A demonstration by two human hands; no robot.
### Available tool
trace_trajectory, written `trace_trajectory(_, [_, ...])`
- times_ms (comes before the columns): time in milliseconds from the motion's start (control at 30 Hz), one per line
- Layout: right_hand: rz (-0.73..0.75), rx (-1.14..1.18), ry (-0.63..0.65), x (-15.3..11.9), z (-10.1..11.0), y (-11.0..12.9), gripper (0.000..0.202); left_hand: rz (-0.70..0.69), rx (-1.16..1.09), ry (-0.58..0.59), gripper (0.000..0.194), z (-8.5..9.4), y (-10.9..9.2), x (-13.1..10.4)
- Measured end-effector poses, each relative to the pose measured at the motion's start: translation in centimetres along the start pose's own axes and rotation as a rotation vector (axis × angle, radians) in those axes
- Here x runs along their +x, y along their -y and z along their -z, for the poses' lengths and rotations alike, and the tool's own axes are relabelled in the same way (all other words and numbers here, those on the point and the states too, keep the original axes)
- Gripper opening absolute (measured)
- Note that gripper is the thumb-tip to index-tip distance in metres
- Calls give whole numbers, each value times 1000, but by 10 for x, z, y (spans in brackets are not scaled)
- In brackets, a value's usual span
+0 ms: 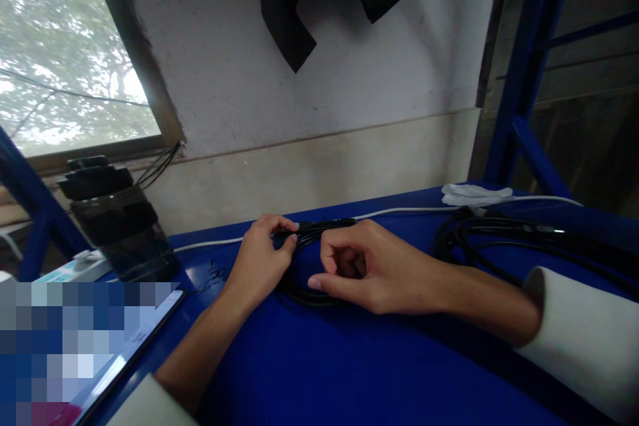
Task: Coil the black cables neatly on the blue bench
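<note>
A coiled black cable (319,301) lies on the blue surface, partly hidden behind my hands. My left hand (264,256) is at the coil's left side, its thumb and index finger closed about the cable near a dark connector (303,227). In front of the coil's right side is my right hand (372,269). Its fingers are curled and its thumb stands apart from them, with nothing visible between. A second, larger black cable coil (459,239) rests to the right, beyond my right wrist.
A dark water bottle (122,233) stands at the left, beside a white power strip (82,266) and a phone or tablet (134,339). A white cord (404,210) runs along the back of the blue tabletop (319,373). Crumpled white material (474,194) lies back right, near a blue metal frame (519,80).
</note>
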State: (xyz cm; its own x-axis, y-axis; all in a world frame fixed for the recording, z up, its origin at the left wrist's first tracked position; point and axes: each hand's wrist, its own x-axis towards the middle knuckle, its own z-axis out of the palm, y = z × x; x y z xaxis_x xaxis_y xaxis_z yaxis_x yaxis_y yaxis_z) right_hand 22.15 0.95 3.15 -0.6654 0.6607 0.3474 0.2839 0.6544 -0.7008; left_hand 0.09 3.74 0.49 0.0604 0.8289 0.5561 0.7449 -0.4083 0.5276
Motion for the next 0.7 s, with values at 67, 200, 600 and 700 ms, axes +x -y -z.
trace_trajectory(67, [8,-2,1,0,0,0,28,6,-1,3,15,0,-1,0])
trace_trajectory(200, [4,3,9,0,1,0,29,12,-2,4,15,1,-1,0])
trace_trajectory(600, [5,6,7,0,0,-1,32,15,-13,10,14,1,0,0])
trace_trajectory(700, [11,6,10,0,0,-3,32,12,-9,11,15,1,0,0])
